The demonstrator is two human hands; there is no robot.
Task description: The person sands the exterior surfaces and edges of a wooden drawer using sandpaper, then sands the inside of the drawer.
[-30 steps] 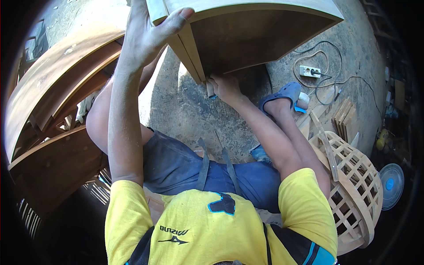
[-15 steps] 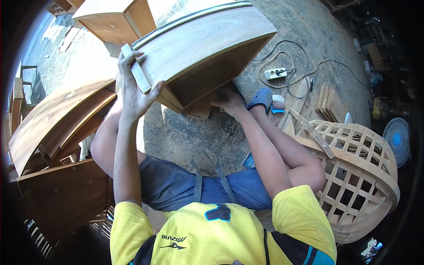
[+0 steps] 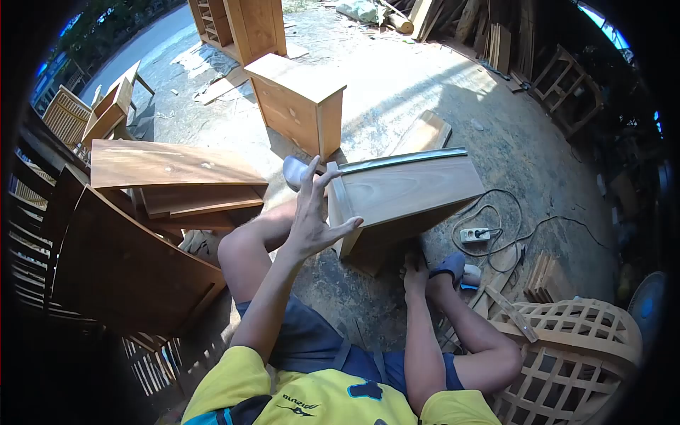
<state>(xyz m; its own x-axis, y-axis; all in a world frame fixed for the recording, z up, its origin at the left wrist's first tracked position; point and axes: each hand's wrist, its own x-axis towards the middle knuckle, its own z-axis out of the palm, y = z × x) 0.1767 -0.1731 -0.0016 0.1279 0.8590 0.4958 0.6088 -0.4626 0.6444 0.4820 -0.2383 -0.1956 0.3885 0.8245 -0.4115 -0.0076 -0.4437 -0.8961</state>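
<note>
A wooden box-like piece [image 3: 418, 185] with a pale grained top face and a metallic-looking strip along its far edge stands on the floor ahead of me. My left hand [image 3: 312, 216] is at its left end, fingers spread and raised, thumb pointing right near the end board; whether it touches the wood is unclear. Low beside the shaded near side of the piece is my right hand [image 3: 415, 271]. Its fingers are in shadow, so their shape and anything in them cannot be made out.
Curved wooden furniture parts [image 3: 177, 166] lie at left, with a small cabinet [image 3: 297, 106] behind. A power strip [image 3: 475, 235] with cable lies right, near stacked wood pieces [image 3: 544, 278]. Close at right are a lattice frame [image 3: 574, 333] and a fan [image 3: 646, 304].
The view has swung up and left, showing more floor and furniture. The box piece now sits lower, its top face more visible. My left hand's fingers have spread off the end board's edge.
</note>
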